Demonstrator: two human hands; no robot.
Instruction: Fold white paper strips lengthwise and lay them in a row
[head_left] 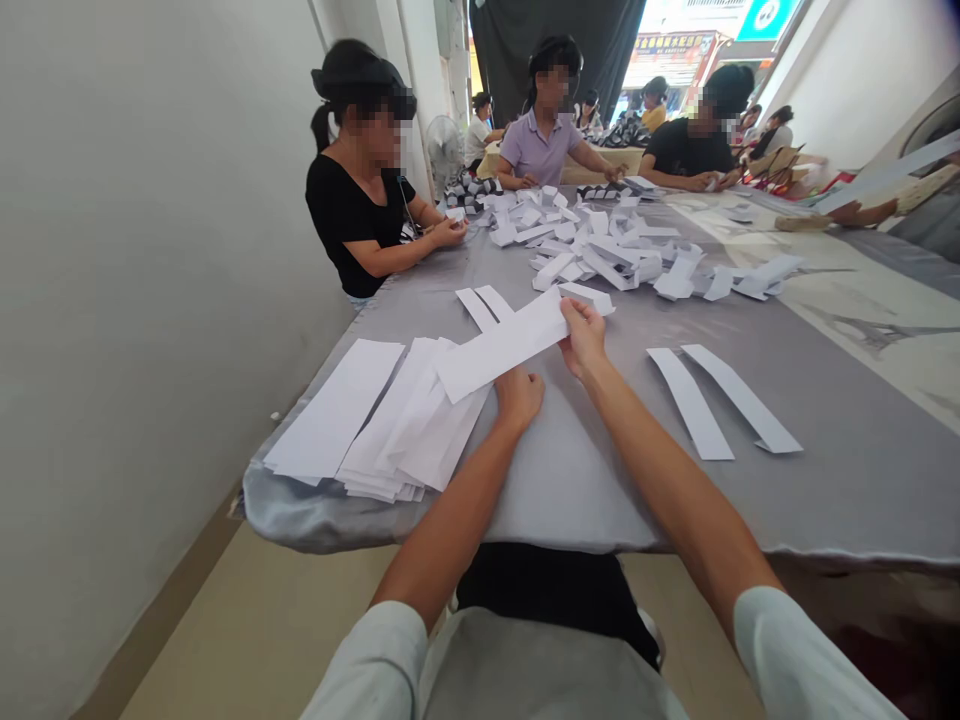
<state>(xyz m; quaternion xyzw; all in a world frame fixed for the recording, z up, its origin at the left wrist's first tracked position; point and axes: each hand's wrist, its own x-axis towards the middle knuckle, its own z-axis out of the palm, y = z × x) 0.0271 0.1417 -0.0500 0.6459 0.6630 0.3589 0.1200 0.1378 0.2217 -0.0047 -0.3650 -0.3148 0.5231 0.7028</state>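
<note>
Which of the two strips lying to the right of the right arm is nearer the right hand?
The left strip: it lies on the side toward the right hand, while the right strip lies beyond it, farther out.

Your held strip [502,345] is plain white, same as your paper stack [334,405]. Your sleeves [375,665]: pale grey-white. Tablecloth [585,490]: grey; cream panel [832,285], grey tower print [889,333]. Nearby: black top [345,205], lilac polo [545,150], black T-shirt [679,150].
</note>
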